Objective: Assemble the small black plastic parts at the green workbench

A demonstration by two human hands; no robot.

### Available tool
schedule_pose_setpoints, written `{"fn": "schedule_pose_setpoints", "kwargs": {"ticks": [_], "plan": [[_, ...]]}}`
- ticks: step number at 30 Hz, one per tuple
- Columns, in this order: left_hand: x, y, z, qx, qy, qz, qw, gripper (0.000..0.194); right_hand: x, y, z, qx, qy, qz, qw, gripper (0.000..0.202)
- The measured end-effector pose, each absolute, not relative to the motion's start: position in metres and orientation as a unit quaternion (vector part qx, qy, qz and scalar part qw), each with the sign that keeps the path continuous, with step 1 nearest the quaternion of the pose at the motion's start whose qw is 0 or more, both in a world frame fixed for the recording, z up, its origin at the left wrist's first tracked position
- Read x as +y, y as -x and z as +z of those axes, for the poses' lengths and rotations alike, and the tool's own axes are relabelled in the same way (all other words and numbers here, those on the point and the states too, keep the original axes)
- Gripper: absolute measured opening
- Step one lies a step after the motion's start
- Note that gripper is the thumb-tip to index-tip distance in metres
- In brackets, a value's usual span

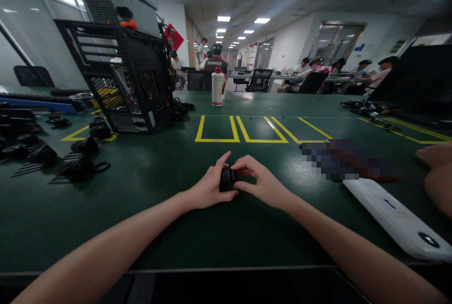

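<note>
A small black object is between my two hands, just above or on the green table. My left hand holds it from the left, with the thumb below and a finger stretched out above. My right hand grips its right side between thumb and fingers. The object's details are too dark to make out.
A black computer case stands back left, with black cable bundles near it. A white cup stands behind yellow tape outlines. At right lie a white device, a blurred item and another person's hands.
</note>
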State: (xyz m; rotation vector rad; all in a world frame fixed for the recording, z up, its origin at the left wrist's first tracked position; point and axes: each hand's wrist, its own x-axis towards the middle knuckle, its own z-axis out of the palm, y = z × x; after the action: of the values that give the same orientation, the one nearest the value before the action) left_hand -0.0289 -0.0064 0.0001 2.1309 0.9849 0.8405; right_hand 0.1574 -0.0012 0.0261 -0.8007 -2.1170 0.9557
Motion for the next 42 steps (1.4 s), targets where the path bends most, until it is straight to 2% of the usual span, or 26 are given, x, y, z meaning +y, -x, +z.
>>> {"fn": "schedule_pose_setpoints", "kwargs": {"ticks": [5, 10, 16, 20, 22, 25, 30, 33, 37, 42], "plan": [[-0.005, 0.028, -0.002, 0.374, -0.808, 0.328, 0.317, 0.092, 0.001, -0.158, 0.023, -0.776, 0.337, 0.422, 0.327, 0.036], [-0.007, 0.029, 0.001, 0.372, -0.812, 0.314, 0.32, 0.091, 0.002, -0.157, 0.022, -0.757, 0.367, 0.45, 0.3, 0.023], [-0.007, 0.028, 0.001, 0.364, -0.815, 0.322, 0.315, 0.091, -0.001, -0.16, 0.029, -0.817, 0.306, 0.367, 0.324, 0.026], [-0.007, 0.028, 0.0, 0.373, -0.807, 0.328, 0.32, 0.091, 0.0, -0.159, 0.027, -0.776, 0.351, 0.415, 0.32, 0.032], [-0.007, 0.028, 0.0, 0.377, -0.809, 0.324, 0.314, 0.091, 0.001, -0.157, 0.025, -0.76, 0.375, 0.431, 0.309, 0.027], [-0.008, 0.028, 0.001, 0.377, -0.814, 0.323, 0.303, 0.09, 0.0, -0.156, 0.025, -0.769, 0.358, 0.435, 0.303, 0.022], [-0.008, 0.028, 0.001, 0.371, -0.818, 0.326, 0.293, 0.089, 0.0, -0.159, 0.029, -0.807, 0.301, 0.384, 0.334, 0.027], [-0.008, 0.027, 0.001, 0.38, -0.812, 0.33, 0.296, 0.089, 0.003, -0.16, 0.028, -0.782, 0.317, 0.425, 0.329, 0.031], [-0.005, 0.02, 0.002, 0.383, -0.802, 0.345, 0.3, 0.088, 0.009, -0.163, 0.026, -0.763, 0.364, 0.425, 0.324, 0.025], [0.0, 0.008, 0.003, 0.379, -0.795, 0.354, 0.313, 0.086, 0.012, -0.171, 0.03, -0.773, 0.332, 0.426, 0.334, 0.027]]}}
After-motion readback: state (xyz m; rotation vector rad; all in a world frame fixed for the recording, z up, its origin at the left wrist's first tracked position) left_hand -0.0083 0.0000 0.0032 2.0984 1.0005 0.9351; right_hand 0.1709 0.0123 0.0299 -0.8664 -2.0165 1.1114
